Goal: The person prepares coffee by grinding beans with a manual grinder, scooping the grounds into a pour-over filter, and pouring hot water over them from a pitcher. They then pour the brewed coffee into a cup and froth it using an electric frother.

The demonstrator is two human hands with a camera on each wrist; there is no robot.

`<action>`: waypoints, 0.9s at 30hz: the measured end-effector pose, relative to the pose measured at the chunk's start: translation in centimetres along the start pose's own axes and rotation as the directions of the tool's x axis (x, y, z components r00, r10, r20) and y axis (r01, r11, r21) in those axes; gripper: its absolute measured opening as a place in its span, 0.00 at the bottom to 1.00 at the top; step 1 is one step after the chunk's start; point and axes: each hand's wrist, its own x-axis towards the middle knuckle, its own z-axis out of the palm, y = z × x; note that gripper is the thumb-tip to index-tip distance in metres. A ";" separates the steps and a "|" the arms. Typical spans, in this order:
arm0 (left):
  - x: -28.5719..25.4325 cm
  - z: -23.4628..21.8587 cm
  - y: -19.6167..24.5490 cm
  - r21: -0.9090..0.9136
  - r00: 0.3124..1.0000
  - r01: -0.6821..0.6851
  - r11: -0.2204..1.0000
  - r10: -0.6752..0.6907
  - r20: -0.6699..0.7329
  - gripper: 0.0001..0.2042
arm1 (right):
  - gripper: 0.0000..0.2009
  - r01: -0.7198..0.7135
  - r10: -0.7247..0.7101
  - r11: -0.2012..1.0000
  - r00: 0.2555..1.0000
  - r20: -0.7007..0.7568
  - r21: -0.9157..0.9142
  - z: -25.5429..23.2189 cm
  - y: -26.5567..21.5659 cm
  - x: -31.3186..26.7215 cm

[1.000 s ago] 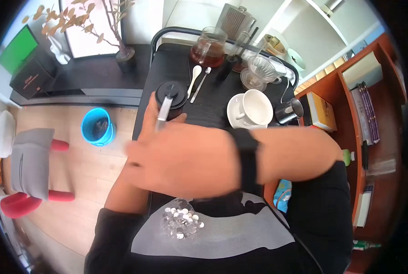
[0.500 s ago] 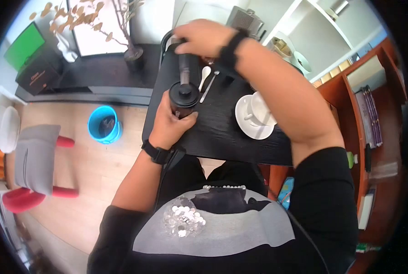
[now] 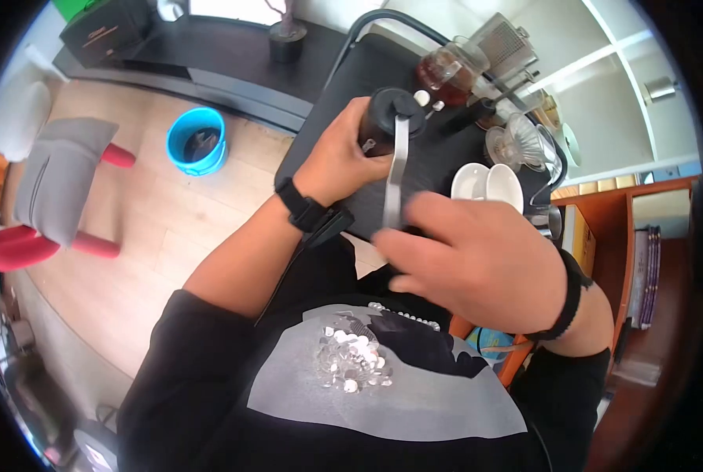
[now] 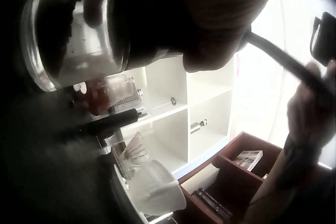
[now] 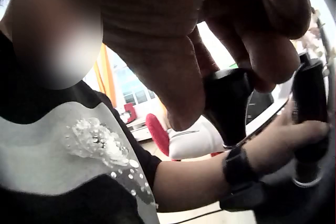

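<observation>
Left hand [image 3: 340, 161] grips grinder [image 3: 379, 118] round its body, over black table [image 3: 344, 86] near left edge. Right hand [image 3: 477, 263], blurred in head view, pinches knob [image 5: 229, 95] of metal crank [image 3: 396, 169], which reaches toward table's front edge. Bare tabletop between grinder and white cup [image 3: 506, 187] on saucer [image 3: 463, 181]. Glass pot [image 3: 446, 75] near grinder's far side. Past left edge: open floor [image 3: 155, 212], blue bucket [image 3: 204, 167].

The right hand [image 3: 477, 267] swung the metal handle [image 3: 397, 165] of the black grinder [image 3: 381, 110] from its far side round to its near side.
</observation>
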 end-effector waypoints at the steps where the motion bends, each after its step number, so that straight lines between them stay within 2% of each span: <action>1: -0.1 0.0 -0.1 -0.015 1.000 -0.018 1.000 0.019 0.012 0.27 | 0.16 0.022 -0.022 1.000 1.000 0.004 0.005 0.5 0.0 1.6; 2: -0.4 0.2 -0.1 -0.003 1.000 -0.014 1.000 0.014 -0.008 0.27 | 0.16 0.101 -0.103 0.994 0.993 -0.056 -0.039 1.0 0.0 3.4; 3: -0.8 0.3 -0.1 -0.344 0.983 0.158 0.926 -0.180 -0.032 0.27 | 0.16 0.176 -0.186 0.980 0.976 -0.116 -0.088 1.1 0.2 5.2; 4: -1.0 0.3 0.1 -0.644 0.934 0.278 0.712 -0.357 0.009 0.28 | 0.15 0.190 -0.203 0.974 0.973 -0.112 -0.121 0.6 0.4 7.1; 5: -1.1 0.0 0.5 -0.639 0.933 0.270 0.720 -0.360 -0.011 0.28 | 0.14 0.201 -0.219 0.967 0.970 -0.108 -0.156 0.0 0.9 9.1; 6: -1.0 -0.3 1.3 -0.048 0.994 -0.063 0.997 0.058 -0.092 0.28 | 0.14 0.241 -0.271 0.954 0.946 -0.176 -0.176 0.0 2.1 11.1; 7: -0.7 -0.5 1.8 0.539 0.900 -0.410 0.736 0.423 0.107 0.28 | 0.13 0.273 -0.318 0.941 0.916 -0.244 -0.200 -0.1 3.7 13.1; 8: 0.2 -0.7 -0.8 0.343 0.979 -0.193 0.919 0.156 0.131 0.28 | 0.13 0.228 -0.276 0.953 0.925 -0.261 -0.199 -0.5 5.1 14.7; 9: 0.2 -0.3 0.3 0.160 0.999 -0.035 0.986 0.028 0.044 0.27 | 0.13 0.179 -0.230 0.964 0.933 -0.278 -0.197 -1.0 6.4 16.0; 11: 0.0 -0.1 0.9 0.192 1.000 -0.009 0.981 0.010 -0.004 0.26 | 0.16 0.013 -0.030 0.997 0.974 -0.223 -0.079 -3.3 8.4 16.1; 13: 0.1 0.0 0.2 0.166 0.998 -0.057 0.985 0.061 -0.021 0.26 | 0.16 -0.231 0.173 0.954 0.944 -0.280 -0.192 -3.7 11.0 15.0; 15: 0.1 0.1 -0.2 0.132 0.993 -0.100 0.986 0.107 -0.041 0.25 | 0.14 -0.187 0.109 0.966 0.921 -0.375 -0.179 -2.7 17.1 12.1; 17: 0.1 0.2 -0.2 0.114 0.992 -0.104 0.988 0.110 -0.055 0.25 | 0.14 -0.386 0.364 0.922 0.863 -0.351 0.005 -3.0 17.1 7.9; 19: 0.2 0.1 -0.6 0.113 0.990 -0.121 0.986 0.128 -0.058 0.25 | 0.15 -0.451 0.475 0.880 0.820 -0.318 0.149 -2.4 17.2 3.3; 21: 0.2 0.3 -0.7 0.109 0.988 -0.140 0.984 0.147 -0.054 0.25 | 0.15 -0.567 0.622 0.780 0.750 -0.225 0.264 -2.1 14.0 -0.8; 23: 0.1 0.3 -0.3 0.068 0.992 -0.112 0.991 0.116 -0.055 0.24 | 0.16 -0.476 0.496 0.868 0.835 -0.240 0.140 -1.4 10.8 -4.1; 25: 0.2 0.2 -0.3 0.072 0.992 -0.109 0.991 0.113 -0.049 0.25 | 0.16 -0.483 0.496 0.868 0.852 -0.167 0.112 -0.9 6.5 -5.3; 27: 0.1 0.1 -0.1 0.150 0.997 -0.078 0.986 0.077 0.013 0.29 | 0.16 -0.320 0.325 0.945 0.941 -0.092 0.071 -1.0 2.8 -4.5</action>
